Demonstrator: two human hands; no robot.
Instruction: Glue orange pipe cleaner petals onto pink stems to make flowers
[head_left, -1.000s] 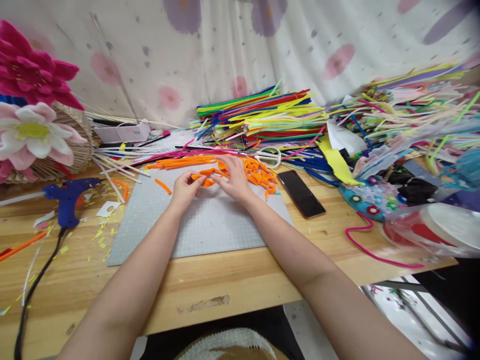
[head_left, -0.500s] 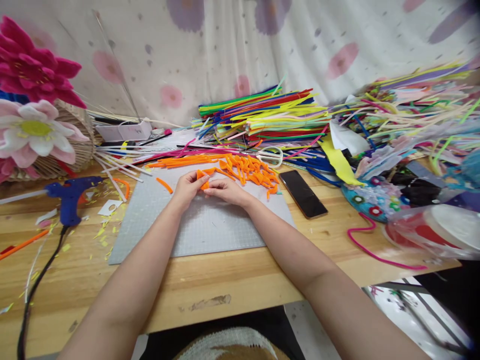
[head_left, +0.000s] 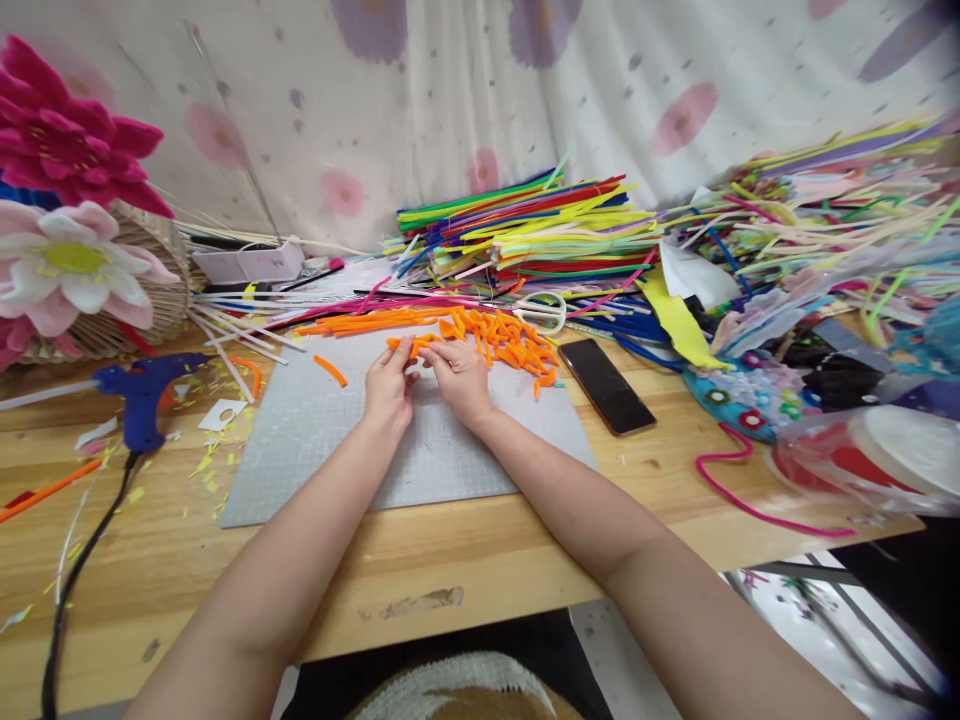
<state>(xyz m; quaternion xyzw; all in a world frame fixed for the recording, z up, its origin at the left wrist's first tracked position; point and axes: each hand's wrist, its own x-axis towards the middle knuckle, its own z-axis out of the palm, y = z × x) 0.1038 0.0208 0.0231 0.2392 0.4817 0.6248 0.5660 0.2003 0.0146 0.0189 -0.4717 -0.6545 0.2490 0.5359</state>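
Note:
Both hands meet over the grey cutting mat [head_left: 300, 450], pinching a bent orange pipe cleaner [head_left: 397, 344] between them. My left hand [head_left: 390, 385] has thumb and fingertips closed on its left part. My right hand [head_left: 461, 378] grips it from the other side, and its fingers partly hide the piece. Just behind the hands lies a heap of bent orange pipe cleaners [head_left: 517, 345], with straight orange pipe cleaners [head_left: 352, 324] to its left. One short orange piece [head_left: 330, 371] rests alone on the mat, left of my left hand.
At left lie a blue glue gun [head_left: 142, 395] with its cord and yellow scraps. A phone [head_left: 607, 385] and white-handled scissors [head_left: 544, 311] are right of the heap. Behind are bundled coloured pipe cleaners [head_left: 540, 230]. A plastic-wrapped tub [head_left: 870, 455] stands at the right edge.
Both hands have turned, with fingers pointing more away from me, and the orange pipe cleaner between them is now held at a different angle. My left forearm has shifted slightly right.

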